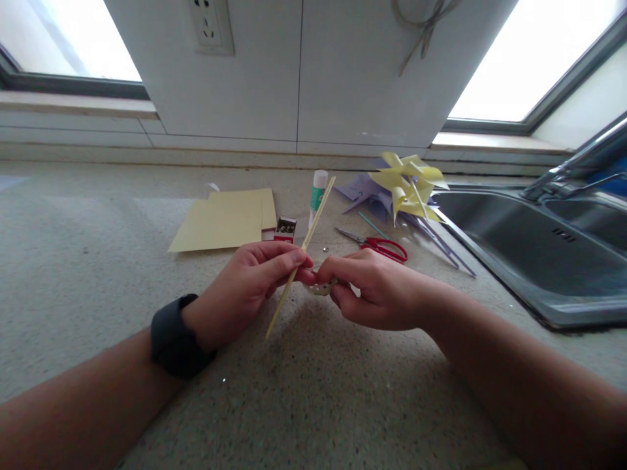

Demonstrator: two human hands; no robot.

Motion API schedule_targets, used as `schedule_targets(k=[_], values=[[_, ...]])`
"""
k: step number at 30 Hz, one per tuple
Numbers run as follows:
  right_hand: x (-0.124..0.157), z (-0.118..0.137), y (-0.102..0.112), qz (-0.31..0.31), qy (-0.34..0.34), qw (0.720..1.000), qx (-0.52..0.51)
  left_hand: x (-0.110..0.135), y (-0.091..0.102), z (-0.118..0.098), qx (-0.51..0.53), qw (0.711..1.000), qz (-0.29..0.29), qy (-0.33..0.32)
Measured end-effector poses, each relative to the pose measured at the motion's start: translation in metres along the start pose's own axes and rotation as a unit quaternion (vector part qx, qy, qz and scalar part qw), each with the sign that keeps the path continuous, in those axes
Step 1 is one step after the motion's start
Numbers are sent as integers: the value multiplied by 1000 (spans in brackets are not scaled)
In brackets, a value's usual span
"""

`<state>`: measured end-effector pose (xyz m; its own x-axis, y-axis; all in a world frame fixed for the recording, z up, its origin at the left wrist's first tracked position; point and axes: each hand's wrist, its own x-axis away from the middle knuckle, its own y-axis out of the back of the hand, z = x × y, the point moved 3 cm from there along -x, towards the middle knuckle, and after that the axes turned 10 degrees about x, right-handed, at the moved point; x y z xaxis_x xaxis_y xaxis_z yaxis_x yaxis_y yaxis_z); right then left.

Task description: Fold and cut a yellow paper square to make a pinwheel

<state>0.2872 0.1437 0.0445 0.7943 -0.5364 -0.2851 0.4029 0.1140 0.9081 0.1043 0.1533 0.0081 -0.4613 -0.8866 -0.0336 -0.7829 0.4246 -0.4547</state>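
Note:
My left hand (pixel 255 281), with a dark watch on the wrist, pinches a thin wooden stick (pixel 321 212) that slants from lower left to upper right. My right hand (pixel 377 287) is closed on a small roll of patterned tape (pixel 321 288), held against the stick where the two hands meet. Both hands hover just above the speckled countertop (pixel 304 391).
Behind the hands lie yellow paper sheets (pixel 220 222), a small red box (pixel 285 229), a glue stick (pixel 317 196), red-handled scissors (pixel 382 246) and a yellow paper pinwheel (pixel 409 186) on purple paper. A steel sink (pixel 539 248) with a tap sits at the right.

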Motion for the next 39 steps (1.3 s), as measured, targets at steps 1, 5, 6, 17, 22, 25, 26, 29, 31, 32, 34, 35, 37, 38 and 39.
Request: schedule_targets(k=[1,5,6,17,22,25,26,29,31,32,34,35,37,38,39], values=[[0,0,-1,-3,1,1000,5,0,0,0,-3,1000,2,-2],[0,0,-2,-3,-1,1000,18,0,0,-1,-18,1000,-2,-8],[0,1,-1,-2,-2,1000,21,0,0,-1,-19,1000,-3,-8],[-1,1,3,6,12,1000,16,0,-2,-2,-25,1000,2,-10],[0,0,5,7,1,1000,-21,-1,-1,-3,-2,1000,-9,-12],[1,-1,2,-13,-15,1000,-7,-2,-2,-6,50,998,-33,-23],[2,-2,-1,-17,-17,1000,-4,-2,-3,-7,66,997,-42,-27],[3,-5,-6,-54,-27,997,-51,-1,-5,-10,103,992,-71,-36],[3,-8,-6,-115,-35,987,-104,0,-5,-10,117,988,-91,-42],[3,-10,-5,-149,-40,981,-119,0,-4,-10,120,987,-98,-47],[2,-11,-3,-203,-44,972,-112,0,-3,-10,119,985,-107,-61],[2,-11,-1,-220,-41,970,-92,0,-3,-10,116,985,-107,-66],[0,-8,3,-242,-27,969,-35,0,-3,-11,111,985,-107,-72],[0,-7,5,-248,-20,969,-8,-1,-2,-11,109,985,-108,-73],[-1,-5,6,-252,-14,968,15,-1,-2,-11,108,985,-111,-74]])
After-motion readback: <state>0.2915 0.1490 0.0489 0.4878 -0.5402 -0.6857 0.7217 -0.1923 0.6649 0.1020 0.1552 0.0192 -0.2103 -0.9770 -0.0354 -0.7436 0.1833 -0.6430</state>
